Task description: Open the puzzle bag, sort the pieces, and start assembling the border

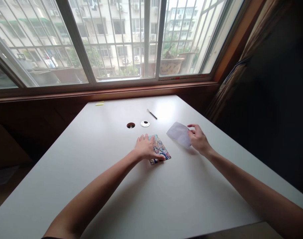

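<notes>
My left hand [146, 147] lies flat on a colourful printed card [161, 151] in the middle of the white table [91, 159], its fingers over the card's left part. My right hand [198, 139] holds a white envelope [179, 133] by its right end, lifted slightly above the table to the right of the card.
A pen [151, 114] lies farther back on the table. Beside it are a round cable hole [131, 125] and its loose round cap [145, 123]. A small yellow note [99, 104] sits at the far left edge. A window and a dark curtain bound the table.
</notes>
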Motion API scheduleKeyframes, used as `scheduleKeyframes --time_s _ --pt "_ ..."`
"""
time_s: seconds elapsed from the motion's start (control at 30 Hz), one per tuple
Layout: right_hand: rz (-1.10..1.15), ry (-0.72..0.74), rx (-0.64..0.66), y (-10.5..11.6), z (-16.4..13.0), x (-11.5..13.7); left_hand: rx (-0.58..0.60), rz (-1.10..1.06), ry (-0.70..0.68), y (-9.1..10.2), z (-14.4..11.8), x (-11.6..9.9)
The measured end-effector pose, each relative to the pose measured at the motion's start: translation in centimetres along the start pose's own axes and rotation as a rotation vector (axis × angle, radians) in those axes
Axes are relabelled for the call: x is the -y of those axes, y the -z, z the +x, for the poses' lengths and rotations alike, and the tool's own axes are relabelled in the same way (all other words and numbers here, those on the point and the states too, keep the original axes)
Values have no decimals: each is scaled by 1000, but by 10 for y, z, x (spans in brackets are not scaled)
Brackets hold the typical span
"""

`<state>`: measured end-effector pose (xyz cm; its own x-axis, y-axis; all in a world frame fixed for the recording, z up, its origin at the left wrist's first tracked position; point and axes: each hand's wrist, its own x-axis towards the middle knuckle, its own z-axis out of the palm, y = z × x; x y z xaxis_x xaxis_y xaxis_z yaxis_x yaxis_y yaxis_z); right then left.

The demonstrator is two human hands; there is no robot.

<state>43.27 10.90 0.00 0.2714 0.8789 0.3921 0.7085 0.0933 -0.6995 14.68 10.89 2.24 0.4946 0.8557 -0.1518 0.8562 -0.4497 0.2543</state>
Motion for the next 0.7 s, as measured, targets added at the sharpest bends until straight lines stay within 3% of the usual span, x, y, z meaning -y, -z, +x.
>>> scheduleKeyframes --time_s 0.1,0.2,0.3,0.43,0.53,0.7 --pt "-35 59 -5 3 1 9 20 20 -14 7 2 7" --pt "-148 278 45 5 -3 20 71 22 -15 15 -4 23" --pt "-312 573 217 -2 -13 34 109 3 7 21 -14 46" --pt "-356 744 478 -22 -28 58 120 -27 53 27 -28 74" --pt "-219 721 521 -44 -32 81 100 -66 57 30 -36 88" --pt "1 467 745 -97 -25 113 43 -225 -24 25 -44 97"
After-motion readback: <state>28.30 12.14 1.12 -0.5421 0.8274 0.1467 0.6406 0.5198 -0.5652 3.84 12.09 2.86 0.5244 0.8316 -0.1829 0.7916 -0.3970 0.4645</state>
